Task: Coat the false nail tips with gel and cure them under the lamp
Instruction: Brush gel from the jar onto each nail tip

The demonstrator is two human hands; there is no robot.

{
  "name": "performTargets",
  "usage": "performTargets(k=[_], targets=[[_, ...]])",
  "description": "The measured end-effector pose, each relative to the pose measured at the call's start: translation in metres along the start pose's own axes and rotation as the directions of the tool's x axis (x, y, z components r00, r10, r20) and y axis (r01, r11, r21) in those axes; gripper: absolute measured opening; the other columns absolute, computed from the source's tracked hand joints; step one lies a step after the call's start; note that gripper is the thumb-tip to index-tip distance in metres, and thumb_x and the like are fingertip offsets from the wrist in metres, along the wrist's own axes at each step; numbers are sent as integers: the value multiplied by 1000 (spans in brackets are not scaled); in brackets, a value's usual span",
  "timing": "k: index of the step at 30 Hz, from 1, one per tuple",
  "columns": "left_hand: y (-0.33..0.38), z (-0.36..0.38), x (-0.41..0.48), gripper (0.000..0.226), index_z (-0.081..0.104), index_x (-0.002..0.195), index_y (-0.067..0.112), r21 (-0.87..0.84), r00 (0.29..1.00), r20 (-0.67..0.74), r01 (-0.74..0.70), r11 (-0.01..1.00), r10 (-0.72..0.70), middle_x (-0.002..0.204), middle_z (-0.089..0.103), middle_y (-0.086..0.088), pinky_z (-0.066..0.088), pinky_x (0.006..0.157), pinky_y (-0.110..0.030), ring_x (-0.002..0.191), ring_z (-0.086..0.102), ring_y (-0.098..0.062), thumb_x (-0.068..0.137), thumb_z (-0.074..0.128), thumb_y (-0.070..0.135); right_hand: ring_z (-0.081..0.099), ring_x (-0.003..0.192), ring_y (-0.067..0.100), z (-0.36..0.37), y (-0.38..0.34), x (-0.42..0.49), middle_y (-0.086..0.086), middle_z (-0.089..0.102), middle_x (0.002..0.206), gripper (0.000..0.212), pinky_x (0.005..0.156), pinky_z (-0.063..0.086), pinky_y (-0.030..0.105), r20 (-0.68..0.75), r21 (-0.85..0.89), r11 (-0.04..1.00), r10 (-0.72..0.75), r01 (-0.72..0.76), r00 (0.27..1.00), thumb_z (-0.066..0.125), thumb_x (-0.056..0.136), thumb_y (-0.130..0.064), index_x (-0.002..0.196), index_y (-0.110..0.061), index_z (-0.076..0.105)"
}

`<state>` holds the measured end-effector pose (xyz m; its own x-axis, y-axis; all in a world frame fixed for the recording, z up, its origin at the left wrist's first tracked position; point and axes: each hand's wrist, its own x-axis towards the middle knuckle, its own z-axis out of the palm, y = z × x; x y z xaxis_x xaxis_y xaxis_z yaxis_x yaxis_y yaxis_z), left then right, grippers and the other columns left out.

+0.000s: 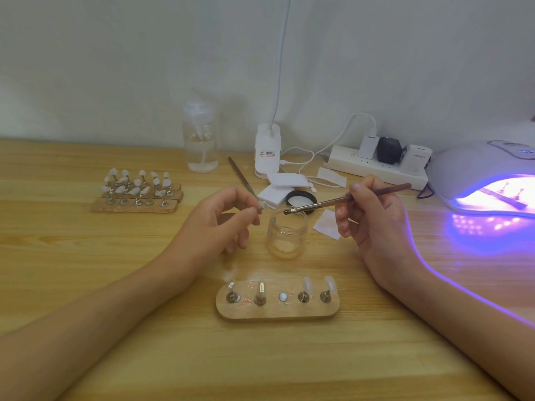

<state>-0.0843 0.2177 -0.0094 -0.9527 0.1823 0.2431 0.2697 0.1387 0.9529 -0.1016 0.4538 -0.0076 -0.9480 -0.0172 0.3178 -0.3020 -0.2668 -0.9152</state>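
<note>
My left hand (223, 218) pinches a small nail-tip stand (262, 208) between thumb and forefinger, left of an open clear gel jar (286, 235). My right hand (373, 218) grips a brown brush (347, 199) like a pen; its bristle end hovers over the jar's mouth. In front of me lies an oval wooden holder (278, 309) with several metal stands, two at the right carrying clear nail tips (307, 285). At the right edge the curing lamp (474, 169) glows violet, with a strip of stands inside it.
Wooden strips with several white-tipped stands (139, 189) sit at the left. A clear pump bottle (200, 140), a second brush (241, 176), a white clip lamp base (267, 151), white pads (278, 188), the jar's black lid (301, 199) and a power strip (376, 166) line the back.
</note>
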Motion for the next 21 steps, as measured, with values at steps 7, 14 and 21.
performTargets(k=[7, 14, 21], targets=[[1, -4, 1, 8, 69, 81, 27, -100, 1000, -11, 14, 995, -16, 84, 66, 10, 45, 48, -18, 66, 58, -6, 76, 67, 33, 54, 51, 13, 0, 0, 1, 3, 59, 59, 27, 46, 44, 21, 3, 17, 1000, 16, -16, 1000, 49, 102, -14, 75, -16, 51], [1, -2, 3, 5, 65, 87, 22, -39, 1000, 29, 4, 999, -3, 92, 71, 1, 43, 46, -19, 55, 55, -11, 88, 68, 17, 53, 50, 13, 0, 0, 1, 3, 60, 59, 22, 46, 43, 20, 1, 28, 999, 36, -36, 999, 52, 98, -19, 78, -13, 49], [1, 0, 4, 13, 65, 83, 27, 56, 997, 81, -15, 998, 11, 93, 69, 4, 40, 45, -19, 52, 52, -7, 93, 65, 18, 55, 50, 11, 1, 1, 3, 2, 61, 60, 22, 46, 45, 19, 15, 25, 997, 74, -74, 997, 60, 86, -32, 79, -13, 49]])
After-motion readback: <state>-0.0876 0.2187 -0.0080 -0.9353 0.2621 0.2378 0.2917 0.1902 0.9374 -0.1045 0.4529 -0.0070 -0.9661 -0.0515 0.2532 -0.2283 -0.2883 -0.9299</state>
